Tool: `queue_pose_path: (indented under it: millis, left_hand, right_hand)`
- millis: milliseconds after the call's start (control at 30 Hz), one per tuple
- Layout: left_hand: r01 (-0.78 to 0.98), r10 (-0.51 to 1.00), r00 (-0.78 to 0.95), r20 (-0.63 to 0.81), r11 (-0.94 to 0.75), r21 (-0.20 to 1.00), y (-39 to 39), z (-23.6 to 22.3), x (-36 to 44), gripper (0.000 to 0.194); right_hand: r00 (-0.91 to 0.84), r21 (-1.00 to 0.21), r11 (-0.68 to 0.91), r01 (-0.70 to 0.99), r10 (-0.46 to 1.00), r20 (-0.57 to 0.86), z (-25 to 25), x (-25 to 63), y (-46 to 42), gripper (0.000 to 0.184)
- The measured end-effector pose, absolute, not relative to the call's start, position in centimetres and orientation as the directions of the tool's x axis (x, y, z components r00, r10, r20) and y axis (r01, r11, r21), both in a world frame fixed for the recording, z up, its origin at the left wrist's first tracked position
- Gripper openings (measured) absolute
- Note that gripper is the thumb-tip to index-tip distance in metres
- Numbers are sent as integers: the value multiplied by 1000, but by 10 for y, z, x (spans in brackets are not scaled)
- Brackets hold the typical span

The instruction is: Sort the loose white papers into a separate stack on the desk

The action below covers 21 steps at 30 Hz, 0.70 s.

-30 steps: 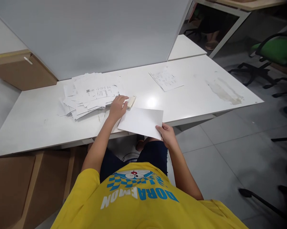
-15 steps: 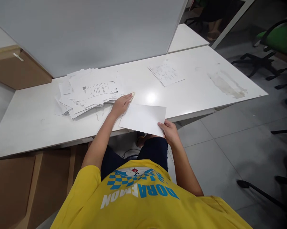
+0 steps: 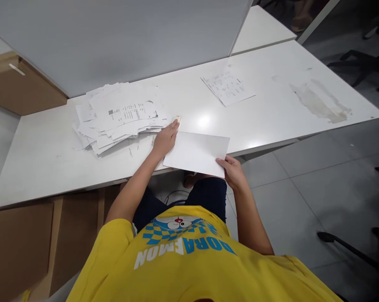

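Observation:
My right hand pinches the near right corner of a blank white sheet that lies over the front edge of the white table. My left hand lies flat on the table at the sheet's left edge, fingers stretched out, its fingertips over a small cream eraser-like block. Just left of that hand sits a loose pile of printed papers.
A single printed sheet lies further back on the right. A stain marks the table's right end. A grey partition stands behind. Brown cardboard is under the table at left. Chair legs stand on the tiled floor.
My left hand has flattened over the small block, which now shows only at its tip. The view has shifted; the sheet stays in my right hand.

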<state>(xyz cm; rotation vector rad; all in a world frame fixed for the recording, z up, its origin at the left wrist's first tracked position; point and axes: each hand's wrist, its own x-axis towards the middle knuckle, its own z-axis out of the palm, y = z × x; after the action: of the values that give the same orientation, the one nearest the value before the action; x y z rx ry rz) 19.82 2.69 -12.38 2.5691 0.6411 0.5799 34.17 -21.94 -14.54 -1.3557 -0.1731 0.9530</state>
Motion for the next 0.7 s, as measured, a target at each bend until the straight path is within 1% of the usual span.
queue_pose_path:
  millis: [100,233,333,400,433,467,500,533,567,600,633,700]
  left_hand:
    - [343,490,816,306,-837,426,26,-127,199,44]
    - [355,494,810,316,-842,406,26,-127,198,44]
    - [349,493,792,359,-849,397,25,-125,197,43]
    - [349,487,774,405,-862,368,23,-124,196,43]
    - [344,475,769,428,-872,349,22,-123,195,43]
    - [333,456,768,449,-884,328,20,-122,195,43]
    - [318,434,771,467,-896,309,19,-121,194,43]
    - [300,410,776,479,-908,292,18,-120,193,43]
    - [283,389,783,486,-918,278,17,-119,192,42]
    - [272,373,786,492,-925,267,17,-118,191,42]
    - [265,363,788,497,-929,259,16,-117,190,41]
    - [261,357,785,506,-932,253,17,-115,188,41]
  right_hand:
    - [635,-880,-68,-469,667,-390,-144,343,-217,36]
    - [650,-897,-107,-429,653,-388,-142,341,-213,37]
    - [665,-929,-147,-340,660,-349,-137,347,-222,39]
    - [683,-950,-184,-253,661,-310,-129,362,-237,38]
    - [717,-963,-178,-203,642,-270,-123,373,-246,36]
    - [773,-978,-145,-151,599,-208,-116,386,-253,34]
    - [842,-993,-73,-92,527,-116,-110,401,-257,30]
    - [913,-999,35,1,408,15,-103,418,-257,24]
    - [944,-986,128,104,300,139,-98,436,-253,18]
    - [946,-962,193,192,226,234,-93,454,-243,13]
    - [943,-942,222,251,165,291,-91,472,-229,10]
    - [948,-937,179,300,57,314,-90,505,-189,9]
